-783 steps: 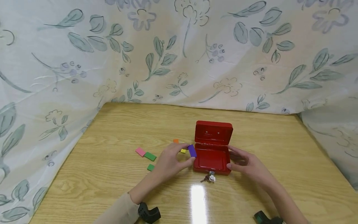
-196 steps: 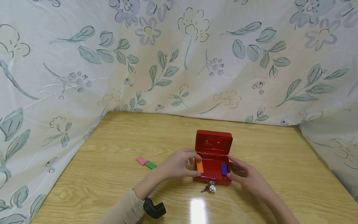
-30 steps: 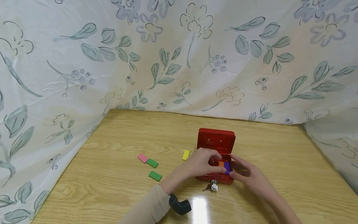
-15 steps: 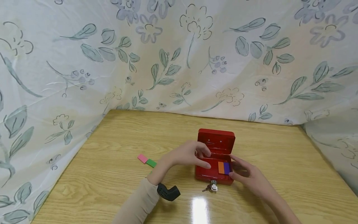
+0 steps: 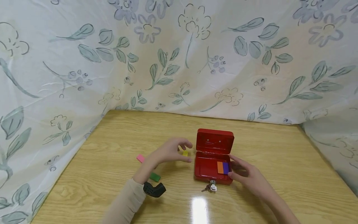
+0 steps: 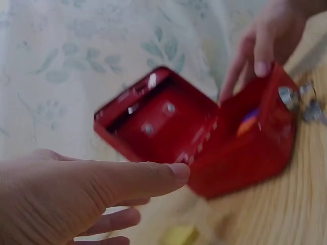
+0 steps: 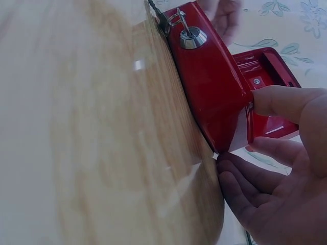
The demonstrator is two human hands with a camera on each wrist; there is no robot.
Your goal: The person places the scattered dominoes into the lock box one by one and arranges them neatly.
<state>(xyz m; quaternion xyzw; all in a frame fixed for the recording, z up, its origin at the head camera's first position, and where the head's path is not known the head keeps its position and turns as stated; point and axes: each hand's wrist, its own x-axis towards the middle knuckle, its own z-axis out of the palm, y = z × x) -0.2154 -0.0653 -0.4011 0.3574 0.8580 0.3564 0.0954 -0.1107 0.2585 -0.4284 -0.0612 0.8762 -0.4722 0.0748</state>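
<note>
Table (image 5: 117, 146): wooden top bearing every item below; patterned cloth (image 5: 167, 56) hangs behind it and at both sides
Red box (image 5: 212, 166): landmark item, standing right of the table's middle; long axis runs left to right; lid (image 5: 214, 141) raised upright at the far edge, inner face toward the person; lock side faces the person
Right hand (image 5: 247, 175): at the box's right end, fingers loosely extended; the right wrist view shows the thumb (image 7: 286, 102) on the box's top rim and the fingers (image 7: 245, 189) beside the end wall; it steadies the box without closing round it
Left hand (image 5: 170, 152): raised just left of the box, clear of it; fingers loosely curled, thumb extended, nothing held; the yellow block is the item nearest its fingertips
Keys (image 5: 209, 186): one in the lock on the box's near wall, the rest lying on the table just in front
Orange block (image 5: 220, 167): flat inside the box, at its right part, long axis front to back
Purple block (image 5: 226, 168): inside the box, touching the orange block's right side, same orientation
Green block (image 5: 154, 177): on the table well left of the box, beside the left wrist
Pink block (image 5: 140, 158): farther left of the box
Yellow block (image 5: 185, 153): on the table just left of the box's lid
</note>
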